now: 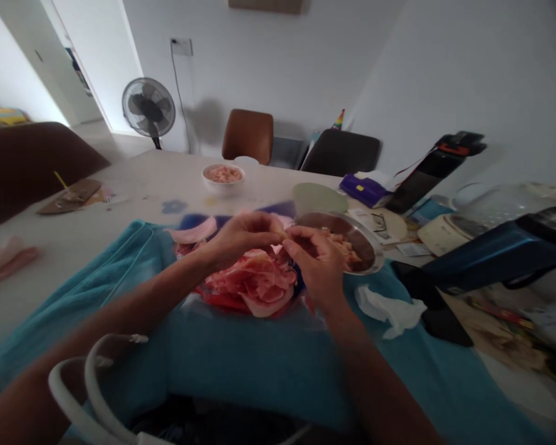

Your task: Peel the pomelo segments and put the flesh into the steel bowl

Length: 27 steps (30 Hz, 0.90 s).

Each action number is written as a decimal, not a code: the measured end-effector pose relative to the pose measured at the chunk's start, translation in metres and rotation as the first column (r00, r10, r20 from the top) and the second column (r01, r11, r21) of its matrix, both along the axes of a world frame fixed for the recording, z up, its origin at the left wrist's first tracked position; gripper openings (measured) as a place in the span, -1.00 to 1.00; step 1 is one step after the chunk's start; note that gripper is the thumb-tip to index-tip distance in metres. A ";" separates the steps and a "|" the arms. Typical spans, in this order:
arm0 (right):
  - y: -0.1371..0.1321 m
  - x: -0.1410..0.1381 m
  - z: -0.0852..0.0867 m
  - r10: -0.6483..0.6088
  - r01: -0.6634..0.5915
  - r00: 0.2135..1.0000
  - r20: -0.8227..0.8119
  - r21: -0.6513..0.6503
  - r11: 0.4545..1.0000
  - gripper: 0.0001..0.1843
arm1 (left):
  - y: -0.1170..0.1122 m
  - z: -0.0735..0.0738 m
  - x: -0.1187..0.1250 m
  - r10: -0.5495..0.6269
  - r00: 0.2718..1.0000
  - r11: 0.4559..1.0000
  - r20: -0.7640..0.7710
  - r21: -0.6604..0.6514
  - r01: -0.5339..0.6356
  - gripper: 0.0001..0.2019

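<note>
My left hand [243, 238] and my right hand [317, 262] meet over a heap of pink peels or rinds [254, 281] lying on a teal towel [222, 352]. Both hands have their fingers pinched together around a small pale piece between them; I cannot make out what it is. Just right of my right hand stands a metal bowl [368, 247] with pale orange pieces in it. A crumpled white tissue [391, 309] lies on the towel near my right wrist.
A white bowl [222, 176] of pinkish pieces stands farther back on the table [134, 185]. A pale green lid [319, 198], a purple box [364, 188], a blue appliance [495, 250] and papers crowd the right side. Chairs and a standing fan [148, 111] are behind.
</note>
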State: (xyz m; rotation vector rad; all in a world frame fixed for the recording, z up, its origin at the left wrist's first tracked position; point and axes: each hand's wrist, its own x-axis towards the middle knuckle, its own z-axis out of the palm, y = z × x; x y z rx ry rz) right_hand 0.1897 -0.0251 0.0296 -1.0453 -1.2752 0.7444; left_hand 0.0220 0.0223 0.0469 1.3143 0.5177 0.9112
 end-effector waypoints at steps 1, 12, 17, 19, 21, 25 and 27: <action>0.000 0.000 0.000 0.006 -0.006 1.000 0.000 -0.007 1.000 -0.88 | -0.001 0.001 0.000 0.000 1.000 1.000 0.003 -0.010 0.000 -0.86; 0.000 0.001 0.006 0.182 -0.357 0.860 -0.476 -0.308 0.882 -0.76 | 0.006 0.002 -0.010 -0.134 0.991 0.989 -0.026 -0.058 0.132 -0.81; 0.000 0.000 0.004 0.210 -0.408 0.830 -0.517 -0.306 0.860 -0.77 | 0.009 -0.002 -0.010 -0.172 0.985 0.983 0.025 -0.060 0.174 -0.78; 0.001 -0.002 0.003 0.179 -0.373 0.830 -0.528 -0.287 0.882 -0.79 | 0.009 -0.003 -0.007 -0.153 0.986 0.985 0.068 -0.067 0.157 -0.79; 0.002 -0.004 0.002 0.116 -0.286 0.843 -0.525 -0.255 0.924 -0.83 | 0.007 -0.005 -0.003 -0.110 0.988 0.988 0.106 -0.098 0.120 -0.81; 0.005 -0.008 -0.001 0.024 -0.139 0.859 -0.511 -0.189 0.972 -0.87 | 0.002 -0.013 0.005 -0.025 0.989 0.986 0.145 -0.161 0.049 -0.75; 0.006 -0.007 -0.001 -0.001 -0.097 0.859 -0.512 -0.164 0.982 -0.86 | 0.001 -0.018 0.009 -0.003 0.989 0.984 0.150 -0.178 0.030 -0.77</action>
